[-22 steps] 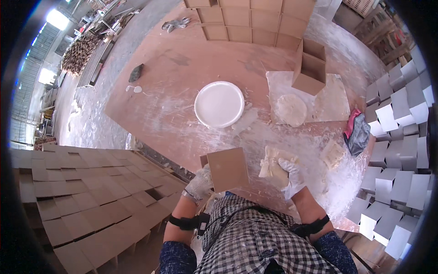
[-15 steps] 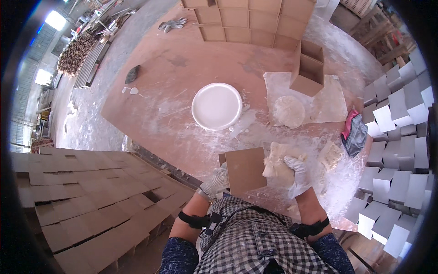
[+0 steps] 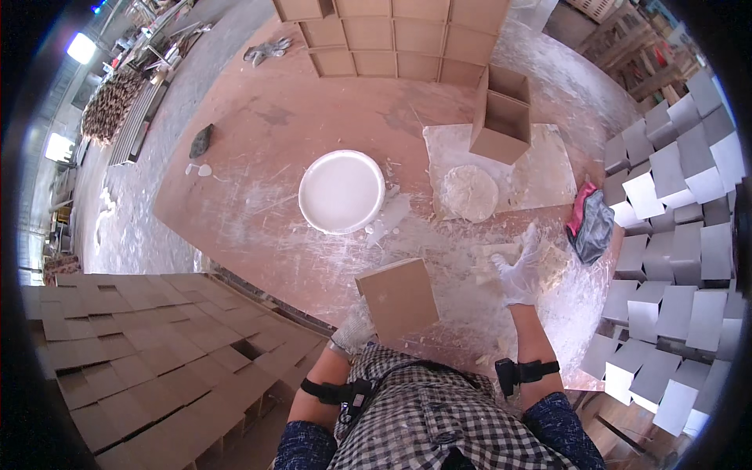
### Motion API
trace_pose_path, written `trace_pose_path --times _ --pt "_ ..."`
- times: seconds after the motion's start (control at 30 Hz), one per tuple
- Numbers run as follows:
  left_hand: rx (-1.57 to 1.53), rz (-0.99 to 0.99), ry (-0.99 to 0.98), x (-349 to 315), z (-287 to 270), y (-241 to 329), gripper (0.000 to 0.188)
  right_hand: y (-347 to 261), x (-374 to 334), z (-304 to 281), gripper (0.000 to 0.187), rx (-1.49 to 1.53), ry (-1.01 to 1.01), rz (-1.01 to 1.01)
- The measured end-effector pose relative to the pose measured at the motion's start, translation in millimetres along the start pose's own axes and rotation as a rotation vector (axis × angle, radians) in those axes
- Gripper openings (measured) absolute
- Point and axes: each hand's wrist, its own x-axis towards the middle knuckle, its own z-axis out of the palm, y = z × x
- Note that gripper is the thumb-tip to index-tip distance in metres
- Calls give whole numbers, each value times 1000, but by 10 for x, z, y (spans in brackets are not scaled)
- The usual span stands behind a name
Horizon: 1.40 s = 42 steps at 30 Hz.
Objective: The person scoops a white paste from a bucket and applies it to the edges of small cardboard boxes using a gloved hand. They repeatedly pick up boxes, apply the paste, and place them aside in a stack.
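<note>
My left hand (image 3: 355,329), in a pale knit glove, grips a brown board box (image 3: 401,299) by its left side. The box is tilted, with one broad face turned up. Over the right part of the table my right hand (image 3: 518,272), in a whitish, powder-covered glove, is open, thumb apart from the fingers. Pale cream crumbly material (image 3: 554,268) lies beside and under it; whether the spongy block is beneath the hand I cannot make out. Ahead stands a round white tub (image 3: 342,193) of white stuff. A round pale lump (image 3: 470,193) rests on a stained sheet (image 3: 548,184).
An open two-compartment box (image 3: 501,117) stands on the sheet's far edge, near a stacked wall of brown boxes (image 3: 415,39). Brown boxes (image 3: 172,345) fill the left; white blocks (image 3: 677,258) are stacked at right. A pink-grey cloth (image 3: 589,225), a glove (image 3: 266,50) and a dark stone (image 3: 201,141) lie on the table (image 3: 258,164).
My right hand has moved forward and no longer shows the cream spongy block held up. The box in my left hand has turned and tilted. The whole view has shifted slightly.
</note>
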Motion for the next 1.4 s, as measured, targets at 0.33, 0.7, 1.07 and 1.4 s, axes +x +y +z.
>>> trace_pose_path --times 0.33,0.7,1.07,1.4 --pt "-277 -170 -74 -51 -93 238 50 -571 253 100 80 -386 -122 -381" --pt "356 315 72 -16 -75 12 46 -904 986 572 83 -878 -492 -369" --pt "41 101 31 15 -48 72 41 -34 1008 253 56 899 -331 226" --pt "-55 -103 144 -71 -343 546 42 -1036 24 -107 38 1343 -492 429"
